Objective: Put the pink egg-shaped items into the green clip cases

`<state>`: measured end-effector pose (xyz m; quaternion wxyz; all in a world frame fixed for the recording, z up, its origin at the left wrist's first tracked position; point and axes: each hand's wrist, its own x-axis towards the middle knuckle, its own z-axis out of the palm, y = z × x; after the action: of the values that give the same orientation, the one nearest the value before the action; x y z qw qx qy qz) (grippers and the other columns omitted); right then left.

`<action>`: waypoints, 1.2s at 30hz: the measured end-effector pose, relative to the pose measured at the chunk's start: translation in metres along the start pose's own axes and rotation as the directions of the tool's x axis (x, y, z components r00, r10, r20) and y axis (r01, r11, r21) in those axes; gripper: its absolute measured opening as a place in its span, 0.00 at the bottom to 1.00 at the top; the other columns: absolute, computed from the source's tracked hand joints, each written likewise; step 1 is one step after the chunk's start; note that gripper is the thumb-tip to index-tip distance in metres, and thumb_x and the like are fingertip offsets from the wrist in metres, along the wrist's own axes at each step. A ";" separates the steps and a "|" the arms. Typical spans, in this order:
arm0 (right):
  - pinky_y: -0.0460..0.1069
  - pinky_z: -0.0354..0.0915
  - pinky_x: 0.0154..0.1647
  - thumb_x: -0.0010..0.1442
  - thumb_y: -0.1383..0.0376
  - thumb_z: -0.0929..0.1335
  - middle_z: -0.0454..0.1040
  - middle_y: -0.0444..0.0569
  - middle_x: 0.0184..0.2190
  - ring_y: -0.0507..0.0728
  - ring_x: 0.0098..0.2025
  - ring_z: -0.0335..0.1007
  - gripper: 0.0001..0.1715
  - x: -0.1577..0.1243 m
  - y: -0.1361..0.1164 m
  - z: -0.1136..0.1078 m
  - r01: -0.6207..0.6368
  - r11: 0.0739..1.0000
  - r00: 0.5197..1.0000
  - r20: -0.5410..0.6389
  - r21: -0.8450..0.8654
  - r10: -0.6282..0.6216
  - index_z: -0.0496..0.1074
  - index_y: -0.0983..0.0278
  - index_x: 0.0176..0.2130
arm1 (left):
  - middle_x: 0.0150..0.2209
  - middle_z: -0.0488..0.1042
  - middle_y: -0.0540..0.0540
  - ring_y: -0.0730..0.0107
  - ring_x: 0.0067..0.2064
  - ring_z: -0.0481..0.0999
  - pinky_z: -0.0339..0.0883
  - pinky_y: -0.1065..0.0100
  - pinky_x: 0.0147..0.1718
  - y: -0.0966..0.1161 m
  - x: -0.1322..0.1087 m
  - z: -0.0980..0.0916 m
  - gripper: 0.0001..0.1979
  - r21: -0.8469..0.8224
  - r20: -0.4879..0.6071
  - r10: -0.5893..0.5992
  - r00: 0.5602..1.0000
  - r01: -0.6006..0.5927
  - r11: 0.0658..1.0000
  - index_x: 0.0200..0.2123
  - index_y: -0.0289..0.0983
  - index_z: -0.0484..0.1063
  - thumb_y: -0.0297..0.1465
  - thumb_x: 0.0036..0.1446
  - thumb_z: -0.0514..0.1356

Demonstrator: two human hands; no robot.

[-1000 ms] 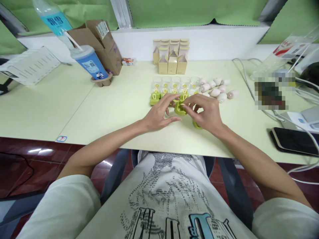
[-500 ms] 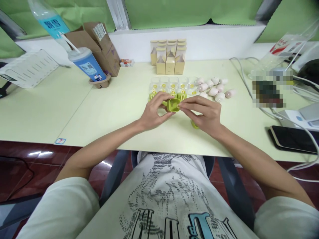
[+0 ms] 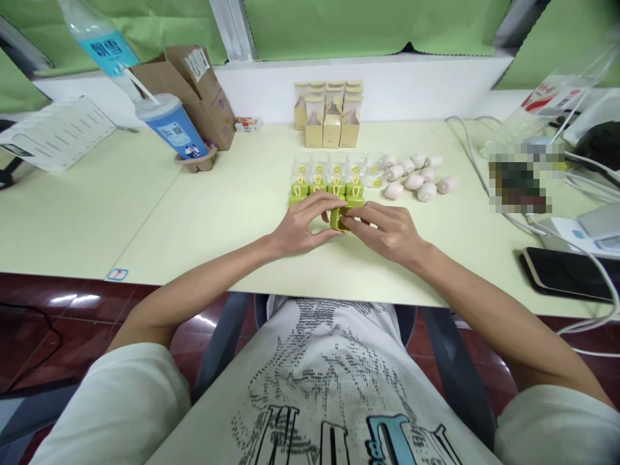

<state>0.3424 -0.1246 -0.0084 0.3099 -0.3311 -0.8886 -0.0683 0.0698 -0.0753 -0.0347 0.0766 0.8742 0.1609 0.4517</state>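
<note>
My left hand (image 3: 305,226) grips a small hollow green plastic cap (image 3: 335,219) between thumb and fingers, its open side turned to the right. At that opening my right hand (image 3: 387,231) has its fingertips pressed together, partly inside the cap. Whatever those fingertips hold is hidden. Just behind the hands stand several green caps with pale yellow loops (image 3: 336,188) on top, in a row. Beyond them are clear plastic cups (image 3: 338,161) with yellow face prints. Pale pink egg-shaped pieces (image 3: 414,181) lie in a loose group to the right.
Small cream cardboard boxes (image 3: 332,132) stand against the wall. At the left are a blue drink cup (image 3: 177,132) in a holder, a brown carton (image 3: 213,103) and a white rack-like object (image 3: 58,132). A phone (image 3: 566,274) and white cables (image 3: 533,226) lie at the right.
The cap has tilted and come slightly nearer to me. My right fingertips have moved from its rim into its opening. The green piece under my right hand no longer shows.
</note>
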 end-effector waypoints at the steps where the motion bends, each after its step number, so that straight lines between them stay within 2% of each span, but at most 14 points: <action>1: 0.55 0.73 0.33 0.86 0.65 0.65 0.93 0.51 0.50 0.59 0.43 0.87 0.21 0.000 0.000 -0.002 0.020 1.000 1.000 0.018 -0.021 -0.020 0.88 0.54 0.49 | 0.59 0.88 0.38 0.56 0.58 0.91 0.90 0.58 0.43 0.000 0.000 0.000 0.29 0.004 0.001 0.011 1.000 -0.011 1.000 0.73 0.49 0.79 0.50 0.76 0.74; 6: 0.54 0.70 0.31 0.86 0.68 0.63 0.92 0.51 0.50 0.59 0.43 0.86 0.23 0.001 0.002 -0.006 0.117 0.987 0.992 0.048 -0.106 -0.113 0.87 0.55 0.50 | 0.59 0.89 0.39 0.59 0.59 0.91 0.89 0.62 0.43 0.002 0.003 -0.001 0.28 0.004 -0.001 0.082 0.997 -0.082 0.997 0.74 0.48 0.78 0.48 0.77 0.73; 9: 0.55 0.70 0.31 0.87 0.69 0.62 0.91 0.52 0.48 0.59 0.43 0.85 0.23 0.004 0.000 -0.007 0.181 0.973 0.982 0.074 -0.140 -0.171 0.86 0.57 0.51 | 0.60 0.89 0.38 0.58 0.59 0.91 0.90 0.61 0.43 0.001 0.002 -0.003 0.28 0.014 0.028 0.064 0.998 -0.064 0.998 0.73 0.47 0.79 0.50 0.79 0.71; 14: 0.55 0.72 0.33 0.87 0.72 0.60 0.89 0.54 0.47 0.60 0.43 0.83 0.25 0.009 -0.009 -0.011 0.318 0.919 0.948 0.101 -0.232 -0.303 0.85 0.59 0.55 | 0.59 0.89 0.38 0.58 0.58 0.91 0.90 0.61 0.46 0.001 0.005 -0.007 0.27 -0.002 0.050 0.101 0.994 -0.101 0.995 0.72 0.46 0.80 0.48 0.78 0.72; 16: 0.54 0.71 0.32 0.87 0.72 0.61 0.88 0.52 0.45 0.58 0.42 0.83 0.24 0.009 -0.011 -0.011 0.353 0.885 0.935 0.073 -0.304 -0.348 0.85 0.59 0.54 | 0.58 0.90 0.39 0.59 0.58 0.91 0.89 0.62 0.46 0.001 0.007 -0.007 0.27 -0.023 0.038 0.127 0.991 -0.126 0.992 0.73 0.46 0.80 0.48 0.77 0.73; 19: 0.51 0.69 0.30 0.87 0.72 0.64 0.90 0.51 0.45 0.55 0.40 0.83 0.19 0.007 -0.008 -0.008 0.361 0.869 0.918 -0.034 -0.338 -0.395 0.84 0.63 0.53 | 0.56 0.90 0.40 0.61 0.55 0.91 0.86 0.64 0.43 0.002 0.010 -0.005 0.30 -0.061 -0.001 0.154 0.988 -0.154 0.986 0.72 0.44 0.81 0.50 0.75 0.75; 21: 0.50 0.69 0.30 0.87 0.72 0.65 0.90 0.51 0.48 0.54 0.41 0.84 0.17 0.005 -0.004 -0.004 0.331 0.906 0.926 -0.093 -0.263 -0.365 0.83 0.63 0.54 | 0.55 0.90 0.40 0.62 0.55 0.91 0.85 0.65 0.41 0.002 0.013 -0.004 0.30 -0.070 -0.016 0.151 0.988 -0.151 0.986 0.71 0.43 0.81 0.51 0.75 0.74; 23: 0.48 0.70 0.31 0.87 0.70 0.65 0.91 0.50 0.51 0.53 0.42 0.85 0.17 0.003 0.000 -0.001 0.265 0.954 0.949 -0.138 -0.142 -0.285 0.84 0.60 0.55 | 0.55 0.91 0.40 0.61 0.55 0.91 0.85 0.63 0.43 0.002 0.015 -0.004 0.29 -0.055 -0.024 0.133 0.991 -0.134 0.990 0.70 0.43 0.82 0.51 0.76 0.74; 26: 0.50 0.75 0.32 0.85 0.57 0.72 0.89 0.53 0.53 0.56 0.41 0.85 0.10 0.003 0.004 -0.001 0.112 0.989 0.961 -0.263 0.098 -0.083 0.85 0.55 0.56 | 0.57 0.92 0.40 0.57 0.56 0.91 0.87 0.54 0.51 0.001 0.017 -0.007 0.28 -0.017 -0.057 0.116 0.992 -0.117 0.993 0.70 0.45 0.82 0.50 0.75 0.74; 27: 0.52 0.77 0.31 0.82 0.51 0.76 0.88 0.54 0.53 0.58 0.41 0.84 0.13 0.004 0.005 -0.002 0.033 0.980 0.954 -0.299 0.196 0.028 0.85 0.54 0.57 | 0.58 0.92 0.40 0.55 0.57 0.91 0.87 0.50 0.55 0.001 0.017 -0.008 0.28 -0.004 -0.066 0.109 0.992 -0.110 0.994 0.70 0.45 0.82 0.50 0.75 0.75; 29: 0.53 0.80 0.32 0.72 0.41 0.82 0.87 0.56 0.55 0.60 0.42 0.84 0.28 0.006 0.006 -0.003 -0.136 0.898 0.918 -0.289 0.418 0.273 0.84 0.54 0.60 | 0.59 0.92 0.41 0.52 0.58 0.91 0.86 0.45 0.58 0.000 0.017 -0.009 0.28 0.015 -0.074 0.085 0.994 -0.084 0.996 0.71 0.47 0.82 0.51 0.75 0.74; 31: 0.53 0.83 0.36 0.65 0.37 0.85 0.87 0.54 0.55 0.59 0.43 0.85 0.39 0.009 0.006 -0.002 -0.268 0.735 0.887 -0.138 0.623 0.441 0.83 0.54 0.62 | 0.60 0.92 0.41 0.52 0.59 0.90 0.85 0.44 0.60 0.000 0.016 -0.009 0.28 0.024 -0.073 0.065 0.995 -0.064 0.998 0.72 0.49 0.81 0.51 0.76 0.73; 33: 0.53 0.85 0.41 0.60 0.35 0.87 0.88 0.52 0.53 0.59 0.44 0.86 0.43 0.012 0.006 0.000 -0.351 0.547 0.879 0.066 0.760 0.472 0.84 0.56 0.61 | 0.60 0.92 0.42 0.52 0.60 0.90 0.84 0.44 0.61 0.000 0.014 -0.008 0.28 0.025 -0.073 0.074 0.995 -0.072 0.997 0.72 0.50 0.81 0.50 0.76 0.73; 36: 0.55 0.87 0.45 0.58 0.36 0.88 0.89 0.52 0.48 0.59 0.44 0.86 0.38 0.016 0.002 0.003 -0.428 0.331 0.864 0.274 0.841 0.423 0.86 0.59 0.51 | 0.61 0.92 0.42 0.53 0.61 0.89 0.82 0.45 0.61 -0.001 0.013 -0.007 0.27 0.021 -0.069 0.099 0.993 -0.097 0.995 0.73 0.50 0.80 0.48 0.77 0.73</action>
<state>0.3331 -0.1131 -0.0011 0.4392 -0.3421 -0.6745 0.4848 0.0711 -0.0701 -0.0214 0.0408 0.8652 0.1244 0.4840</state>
